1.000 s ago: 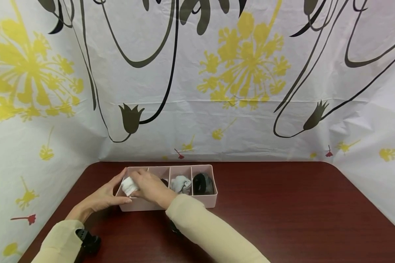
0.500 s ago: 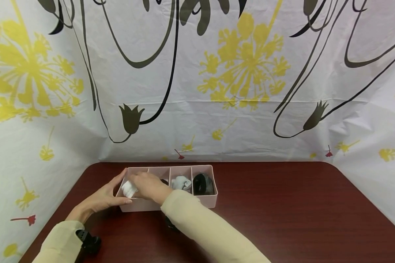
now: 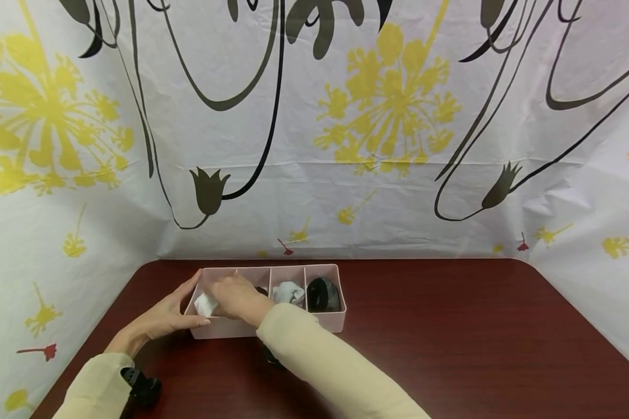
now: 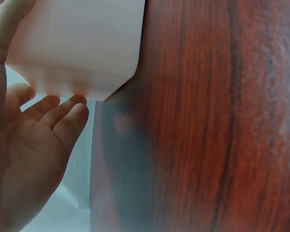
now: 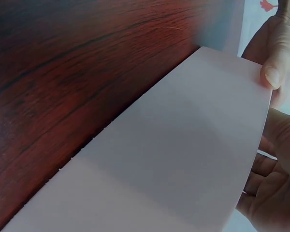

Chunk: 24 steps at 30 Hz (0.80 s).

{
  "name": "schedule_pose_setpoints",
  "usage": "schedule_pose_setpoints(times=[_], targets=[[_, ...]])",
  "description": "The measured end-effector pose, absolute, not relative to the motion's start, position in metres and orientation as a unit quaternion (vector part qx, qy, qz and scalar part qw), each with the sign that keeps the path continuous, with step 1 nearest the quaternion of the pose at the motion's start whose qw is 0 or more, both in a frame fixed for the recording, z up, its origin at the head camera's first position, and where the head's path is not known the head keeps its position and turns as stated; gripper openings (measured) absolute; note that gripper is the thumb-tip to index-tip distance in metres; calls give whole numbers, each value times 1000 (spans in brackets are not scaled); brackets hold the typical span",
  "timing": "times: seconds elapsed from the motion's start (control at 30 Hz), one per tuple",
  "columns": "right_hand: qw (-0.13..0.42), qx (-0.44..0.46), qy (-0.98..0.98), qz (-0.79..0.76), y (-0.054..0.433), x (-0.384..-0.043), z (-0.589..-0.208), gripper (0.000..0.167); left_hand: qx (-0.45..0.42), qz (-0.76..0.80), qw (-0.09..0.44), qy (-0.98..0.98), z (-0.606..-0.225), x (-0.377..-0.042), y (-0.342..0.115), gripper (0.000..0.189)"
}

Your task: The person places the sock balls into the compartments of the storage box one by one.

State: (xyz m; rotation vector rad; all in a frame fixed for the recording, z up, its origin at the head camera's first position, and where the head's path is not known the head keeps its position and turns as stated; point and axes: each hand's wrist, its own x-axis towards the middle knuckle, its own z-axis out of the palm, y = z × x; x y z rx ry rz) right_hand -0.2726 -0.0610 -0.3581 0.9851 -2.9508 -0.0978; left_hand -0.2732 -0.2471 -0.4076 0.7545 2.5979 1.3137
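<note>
A pale pink divided storage box stands on the table. My left hand holds its left end, thumb on the front rim and fingers on the end wall; in the left wrist view the fingertips touch the box wall. Inside the leftmost compartment, a white bundle of cloth, possibly a rolled sock, lies against my right hand. In the right wrist view the right hand sits behind the front wall, and whether it pinches the cloth is hidden.
Farther right in the box sit a light grey cloth bundle and a black and dark grey one. A dark item shows partly behind the right hand. The table is dark red wood, bounded by a patterned sheet.
My right hand has shifted slightly left and down into the leftmost compartment, and the white bundle sits a little lower. The left hand keeps its place on the box.
</note>
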Motion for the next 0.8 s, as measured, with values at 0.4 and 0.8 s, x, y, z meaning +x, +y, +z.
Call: schedule_pose_setpoints(times=[0.4, 0.8], targets=[[110, 375, -907, 157, 15, -252, -359, 44, 225, 414, 69, 879, -408, -278, -243, 105], [284, 319, -884, 191, 151, -197, -387, 51, 233, 338, -74, 909, -399, -260, -241, 93]])
